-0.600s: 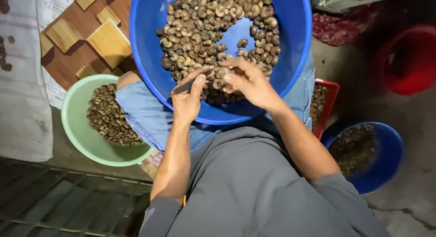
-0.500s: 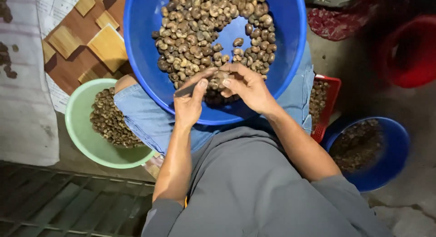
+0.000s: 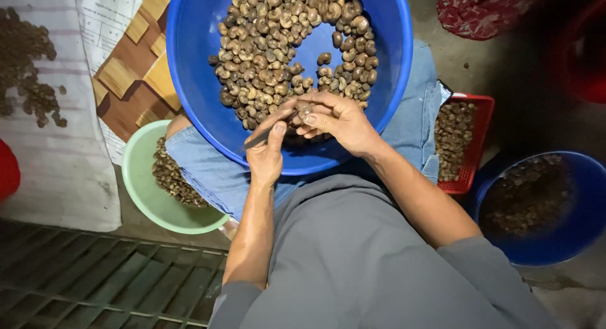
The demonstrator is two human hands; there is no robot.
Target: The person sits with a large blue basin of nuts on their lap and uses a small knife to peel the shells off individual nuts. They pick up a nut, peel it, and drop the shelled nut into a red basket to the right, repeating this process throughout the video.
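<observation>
A big blue basin (image 3: 189, 83) on the lap holds a heap of unpeeled nuts (image 3: 284, 45), while the green bowl (image 3: 136, 190) at eight o'clock is partly filled. The left hand (image 3: 265, 155) grips a thin blade, apparently; the right hand (image 3: 338, 121) pinches one nut (image 3: 303, 108) at the basin's six o'clock.

Brown-tan nuts (image 3: 278, 45) fill the big blue plastic basin (image 3: 196, 83); left of it, a pale green bowl (image 3: 136, 177); right, a red basket (image 3: 476, 146).
</observation>
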